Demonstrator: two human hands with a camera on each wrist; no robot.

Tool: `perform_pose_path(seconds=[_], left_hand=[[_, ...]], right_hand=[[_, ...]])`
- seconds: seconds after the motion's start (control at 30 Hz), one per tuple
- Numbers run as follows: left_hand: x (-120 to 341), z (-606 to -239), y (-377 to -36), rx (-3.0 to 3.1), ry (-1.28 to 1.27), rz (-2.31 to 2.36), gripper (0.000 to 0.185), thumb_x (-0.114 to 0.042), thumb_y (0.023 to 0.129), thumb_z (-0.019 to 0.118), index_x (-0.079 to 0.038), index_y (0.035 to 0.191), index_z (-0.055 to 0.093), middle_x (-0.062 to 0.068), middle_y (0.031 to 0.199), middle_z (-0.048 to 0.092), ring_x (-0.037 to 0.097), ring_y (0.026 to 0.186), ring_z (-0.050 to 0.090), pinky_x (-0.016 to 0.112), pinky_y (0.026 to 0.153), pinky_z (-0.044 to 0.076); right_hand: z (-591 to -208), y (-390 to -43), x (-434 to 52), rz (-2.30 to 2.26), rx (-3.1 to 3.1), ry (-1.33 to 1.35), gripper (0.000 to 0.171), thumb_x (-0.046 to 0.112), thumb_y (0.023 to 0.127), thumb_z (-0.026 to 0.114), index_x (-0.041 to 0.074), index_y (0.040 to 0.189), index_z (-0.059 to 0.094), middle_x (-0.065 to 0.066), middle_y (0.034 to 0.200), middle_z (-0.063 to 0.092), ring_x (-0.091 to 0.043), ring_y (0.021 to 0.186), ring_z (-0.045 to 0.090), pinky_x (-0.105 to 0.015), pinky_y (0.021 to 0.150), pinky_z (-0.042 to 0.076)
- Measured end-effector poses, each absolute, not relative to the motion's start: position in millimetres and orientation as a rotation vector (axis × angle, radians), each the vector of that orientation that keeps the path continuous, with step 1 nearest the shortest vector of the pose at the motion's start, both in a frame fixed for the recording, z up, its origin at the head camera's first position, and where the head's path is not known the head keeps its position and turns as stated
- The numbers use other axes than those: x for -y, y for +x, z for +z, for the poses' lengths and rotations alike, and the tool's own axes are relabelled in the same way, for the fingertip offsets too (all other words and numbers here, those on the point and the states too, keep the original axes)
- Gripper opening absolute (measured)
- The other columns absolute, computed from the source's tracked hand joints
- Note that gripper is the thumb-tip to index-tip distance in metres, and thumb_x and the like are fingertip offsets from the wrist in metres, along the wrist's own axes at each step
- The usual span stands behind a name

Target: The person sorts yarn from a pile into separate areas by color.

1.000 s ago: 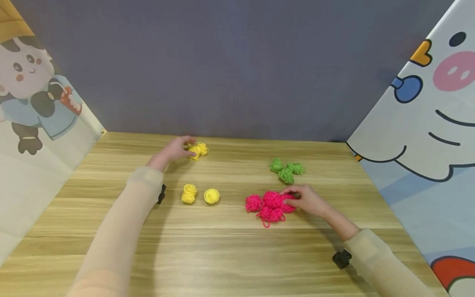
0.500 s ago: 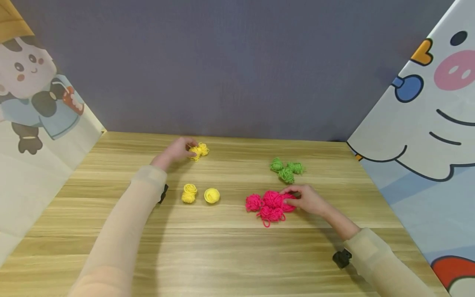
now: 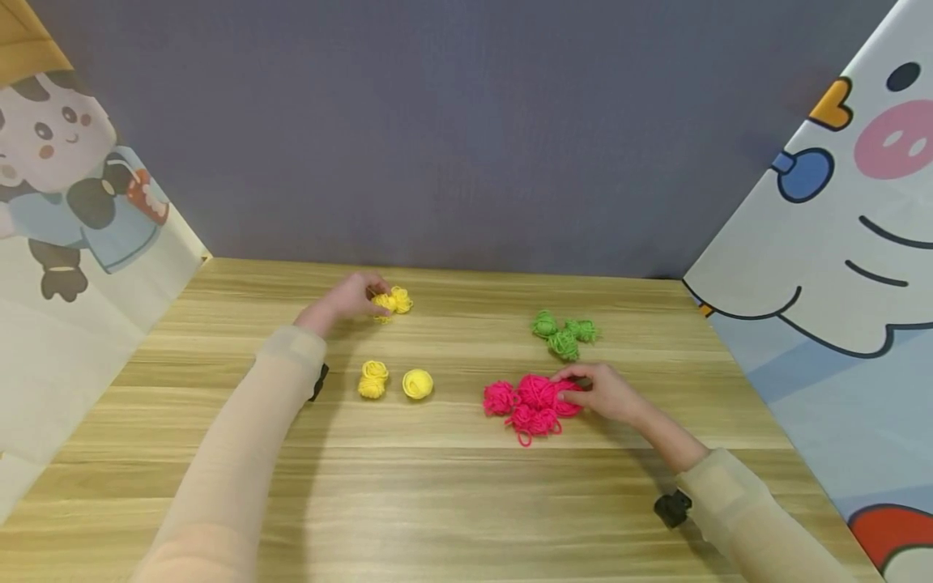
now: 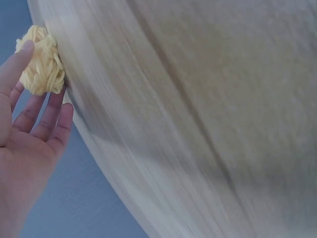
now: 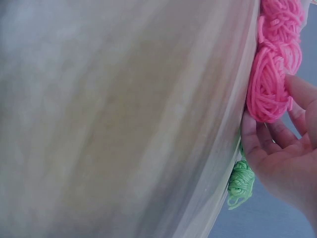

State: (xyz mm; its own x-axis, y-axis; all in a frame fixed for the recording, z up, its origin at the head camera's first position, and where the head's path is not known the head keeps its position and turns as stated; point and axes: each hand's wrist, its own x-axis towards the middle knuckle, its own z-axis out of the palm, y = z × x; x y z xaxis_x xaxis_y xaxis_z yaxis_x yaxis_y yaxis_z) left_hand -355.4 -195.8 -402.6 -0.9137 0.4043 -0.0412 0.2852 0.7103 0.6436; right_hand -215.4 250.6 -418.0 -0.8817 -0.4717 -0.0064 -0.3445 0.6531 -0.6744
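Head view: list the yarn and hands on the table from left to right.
left hand → yellow yarn it holds → pink yarn pile → right hand. The two loose yellow balls and the green yarn overlap these in order.

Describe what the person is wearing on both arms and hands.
Both arms are covered by long, thin, pale beige sleeves, slightly sheer, ending at the wrists. The left sleeve and the right sleeve look alike. A small black device sits at each wrist, the left one and the right one. The left hand and the right hand are bare: no gloves.
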Motion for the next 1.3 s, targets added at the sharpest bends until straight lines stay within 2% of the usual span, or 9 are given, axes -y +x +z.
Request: perform_pose_path(seconds=[0.2, 0.53, 0.97, 1.07, 1.3], left_hand=[[193.2, -401.1, -350.4, -2.741, 0.58, 0.964, 0.033, -0.005, 0.078, 0.075, 0.0, 0.106, 0.059, 0.019, 0.108, 0.06, 0.034, 0.104, 0.055, 0.047, 0.095, 0.046], [192.6, -395.5, -344.8, -2.734, 0.57, 0.91, 0.028, -0.003, 0.082, 0.07, -0.003, 0.106, 0.057, 0.018, 0.109, 0.058, 0.032, 0.104, 0.053, 0.047, 0.094, 0.046], [204.6, -384.2, -343.0, -2.788, 0.575, 0.948, 0.032, -0.006, 0.083, 0.07, 0.0, 0.112, 0.057, 0.021, 0.114, 0.056, 0.035, 0.107, 0.052, 0.048, 0.094, 0.045], [206.6, -380.2, -341.0, -2.813, 0.574, 0.941, 0.032, -0.007, 0.082, 0.071, -0.001, 0.111, 0.058, 0.021, 0.113, 0.057, 0.035, 0.106, 0.054, 0.047, 0.093, 0.047], [209.1, -365.5, -330.8, -2.842, 0.551, 0.941, 0.03, -0.007, 0.083, 0.069, -0.001, 0.111, 0.058, 0.022, 0.113, 0.057, 0.037, 0.105, 0.055, 0.048, 0.092, 0.047]], right_hand=[[-416.8, -214.8, -250.6, -1.031, -2.686, -0.663, 0.021, 0.011, 0.084, 0.071, 0.008, 0.104, 0.07, -0.015, 0.107, 0.067, -0.023, 0.088, 0.066, -0.023, 0.068, 0.054], [-415.0, -213.5, -249.0, -1.032, -2.667, -0.617, 0.022, 0.012, 0.085, 0.07, 0.008, 0.106, 0.069, -0.017, 0.109, 0.066, -0.016, 0.08, 0.064, -0.024, 0.056, 0.052], [-416.3, -213.8, -249.1, -1.048, -2.682, -0.635, 0.021, 0.01, 0.083, 0.071, 0.009, 0.104, 0.07, -0.015, 0.106, 0.067, -0.02, 0.084, 0.065, -0.023, 0.063, 0.054], [-417.1, -214.7, -249.6, -1.044, -2.69, -0.673, 0.021, 0.009, 0.083, 0.07, 0.008, 0.104, 0.07, -0.015, 0.106, 0.067, -0.022, 0.089, 0.065, -0.023, 0.069, 0.054], [-417.7, -216.7, -250.8, -1.047, -2.678, -0.695, 0.021, 0.01, 0.084, 0.07, 0.006, 0.105, 0.069, -0.015, 0.107, 0.067, -0.023, 0.088, 0.066, -0.022, 0.067, 0.054]])
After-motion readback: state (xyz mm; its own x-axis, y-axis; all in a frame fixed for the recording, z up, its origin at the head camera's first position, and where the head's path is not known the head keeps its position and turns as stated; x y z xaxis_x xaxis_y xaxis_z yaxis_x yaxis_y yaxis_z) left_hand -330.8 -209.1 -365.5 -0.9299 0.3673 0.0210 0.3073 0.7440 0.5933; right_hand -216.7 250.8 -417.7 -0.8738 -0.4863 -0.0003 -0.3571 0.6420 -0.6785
